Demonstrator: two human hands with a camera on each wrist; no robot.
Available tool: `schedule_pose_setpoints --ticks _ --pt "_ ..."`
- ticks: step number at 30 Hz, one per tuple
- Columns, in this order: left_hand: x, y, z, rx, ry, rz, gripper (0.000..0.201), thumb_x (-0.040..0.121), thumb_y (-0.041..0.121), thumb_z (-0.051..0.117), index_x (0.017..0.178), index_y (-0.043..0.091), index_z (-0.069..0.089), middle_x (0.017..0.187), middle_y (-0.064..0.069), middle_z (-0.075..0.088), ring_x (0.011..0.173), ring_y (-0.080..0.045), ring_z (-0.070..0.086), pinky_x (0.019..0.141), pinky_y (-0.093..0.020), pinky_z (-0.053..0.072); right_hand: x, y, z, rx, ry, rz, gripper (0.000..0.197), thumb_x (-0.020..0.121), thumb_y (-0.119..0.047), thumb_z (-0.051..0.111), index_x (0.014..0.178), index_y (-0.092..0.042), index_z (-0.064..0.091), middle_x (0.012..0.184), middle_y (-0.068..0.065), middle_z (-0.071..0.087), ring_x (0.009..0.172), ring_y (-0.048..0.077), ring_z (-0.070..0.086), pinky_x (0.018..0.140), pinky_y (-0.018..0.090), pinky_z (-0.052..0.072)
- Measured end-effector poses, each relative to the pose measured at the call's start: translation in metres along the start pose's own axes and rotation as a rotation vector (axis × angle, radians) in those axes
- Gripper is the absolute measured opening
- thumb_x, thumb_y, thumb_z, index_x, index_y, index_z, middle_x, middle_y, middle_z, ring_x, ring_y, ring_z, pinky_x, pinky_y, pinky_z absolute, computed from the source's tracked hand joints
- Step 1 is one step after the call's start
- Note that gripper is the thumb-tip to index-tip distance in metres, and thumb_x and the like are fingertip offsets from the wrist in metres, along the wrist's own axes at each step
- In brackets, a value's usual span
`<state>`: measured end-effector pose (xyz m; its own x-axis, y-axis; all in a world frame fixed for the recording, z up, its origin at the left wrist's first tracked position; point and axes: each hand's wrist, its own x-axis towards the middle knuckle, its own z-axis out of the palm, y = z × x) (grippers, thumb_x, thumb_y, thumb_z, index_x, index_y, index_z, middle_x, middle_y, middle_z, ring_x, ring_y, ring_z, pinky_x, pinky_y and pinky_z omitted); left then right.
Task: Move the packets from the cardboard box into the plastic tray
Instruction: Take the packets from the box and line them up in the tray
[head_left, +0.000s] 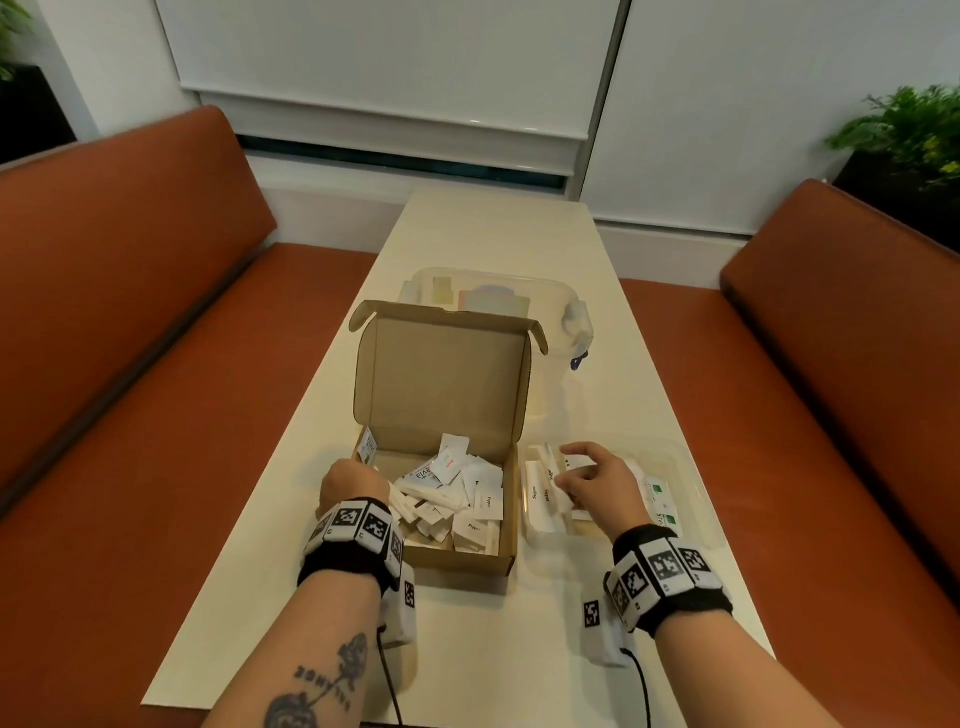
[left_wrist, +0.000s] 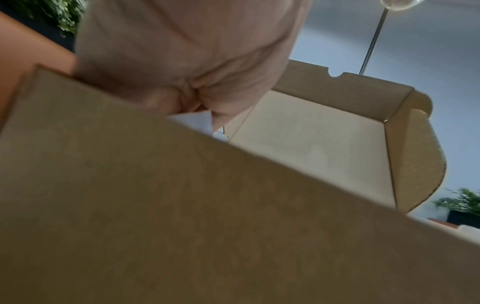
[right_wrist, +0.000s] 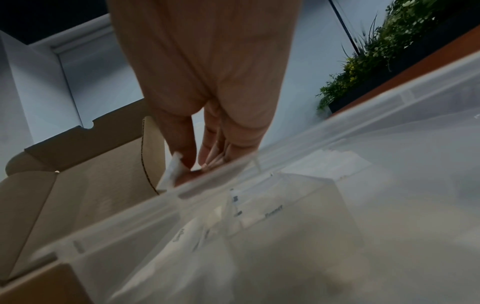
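1. The left hand (head_left: 349, 480) is at the near-left corner of the cardboard box (head_left: 457, 561), its fingers down among the packets; the left wrist view shows them bunched over a white packet (left_wrist: 197, 121), but I cannot tell whether they actually pinch it. Best to take one packet by a free edge, not dig into the heap.

2. The heap of packets (head_left: 457, 499) fills the near half of the box floor: flat white sachets and long paper sticks, overlapping at all angles. The lid (head_left: 441, 384) stands upright behind them. Lifting from the top of the heap should keep neighbours from spilling over the low front wall.

3. The clear plastic tray (head_left: 691, 467) sits on the bench (head_left: 493, 649) just beside the right wall of the box. Sugar sticks (head_left: 540, 493) lie in its left compartment; green-marked sachets (head_left: 660, 493) lie further right.

4. The right hand (head_left: 597, 486) hovers over the tray's left part, thumb and fingers closed on a small white packet (right_wrist: 172, 170). It probably belongs in a compartment with its like, so lower it close to the tray floor before letting go; dropped from height, such light paper may flutter across a divider.

5. Working both hands in turn seems sensible, provided the left keeps the box from sliding.
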<state>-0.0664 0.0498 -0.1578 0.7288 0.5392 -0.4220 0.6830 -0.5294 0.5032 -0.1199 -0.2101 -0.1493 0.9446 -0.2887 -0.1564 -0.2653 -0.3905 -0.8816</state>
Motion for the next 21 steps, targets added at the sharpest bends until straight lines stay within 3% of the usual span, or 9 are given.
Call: schedule_pose_setpoints --ticks 5,9,11,15,17,19,21 --pt "-0.003 -0.001 0.0 -0.022 0.011 0.028 0.027 0.095 0.01 0.051 0.112 -0.009 0.06 0.117 -0.025 0.062 0.109 -0.039 0.058 0.087 -0.041 0.046 0.003 -0.006 0.005 -0.08 -0.038 0.035 0.033 0.085 0.004 0.056 0.11 -0.015 0.066 0.075 0.011 0.064 0.065 0.018 0.06 0.061 0.024 0.055" --pt "-0.004 -0.003 -0.002 -0.04 0.011 0.026 0.025 0.094 0.008 0.051 0.111 -0.007 0.062 0.116 -0.024 0.063 0.107 -0.037 0.06 0.081 -0.038 0.046 0.008 -0.009 0.012 -0.218 -0.048 0.074 0.033 0.086 0.009 0.049 0.108 -0.009 0.067 0.081 0.016 0.066 0.068 0.024 0.062 0.076 0.036 0.057" --pt "-0.005 -0.004 -0.002 -0.048 0.014 0.035 0.025 0.095 0.008 0.05 0.111 -0.006 0.063 0.116 -0.023 0.064 0.107 -0.037 0.06 0.078 -0.036 0.045 0.009 -0.009 0.015 -0.273 -0.049 0.064 0.032 0.086 0.008 0.05 0.108 -0.008 0.067 0.084 0.017 0.068 0.069 0.024 0.063 0.078 0.035 0.057" --pt "-0.005 -0.004 0.0 -0.036 0.019 0.033 0.027 0.095 0.01 0.051 0.114 -0.005 0.062 0.119 -0.022 0.062 0.111 -0.036 0.058 0.086 -0.038 0.047 0.01 -0.008 0.02 -0.35 -0.054 0.045 0.032 0.085 0.007 0.052 0.106 -0.01 0.068 0.078 0.013 0.067 0.062 0.019 0.06 0.074 0.033 0.056" --pt "-0.005 -0.004 0.001 -0.038 0.024 0.036 0.027 0.095 0.01 0.051 0.114 -0.005 0.062 0.119 -0.022 0.062 0.111 -0.036 0.058 0.086 -0.038 0.047 0.011 -0.007 0.021 -0.393 -0.052 0.038 0.03 0.086 0.004 0.052 0.107 -0.011 0.069 0.09 0.013 0.069 0.076 0.022 0.063 0.082 0.034 0.055" --pt "-0.005 -0.004 0.001 -0.04 0.031 0.041 0.027 0.094 0.01 0.051 0.114 -0.005 0.062 0.119 -0.022 0.063 0.111 -0.036 0.059 0.085 -0.039 0.047 0.011 -0.006 0.023 -0.489 -0.055 0.016 0.029 0.088 -0.001 0.053 0.108 -0.014 0.069 0.108 0.009 0.068 0.096 0.022 0.063 0.089 0.028 0.049" --pt "-0.005 -0.005 0.001 -0.041 0.033 0.045 0.026 0.094 0.009 0.052 0.114 -0.005 0.061 0.118 -0.022 0.063 0.11 -0.036 0.059 0.084 -0.039 0.047 0.01 -0.006 0.024 -0.586 -0.063 -0.016 0.028 0.09 -0.006 0.053 0.11 -0.016 0.069 0.114 0.005 0.066 0.1 0.02 0.062 0.087 0.023 0.044"
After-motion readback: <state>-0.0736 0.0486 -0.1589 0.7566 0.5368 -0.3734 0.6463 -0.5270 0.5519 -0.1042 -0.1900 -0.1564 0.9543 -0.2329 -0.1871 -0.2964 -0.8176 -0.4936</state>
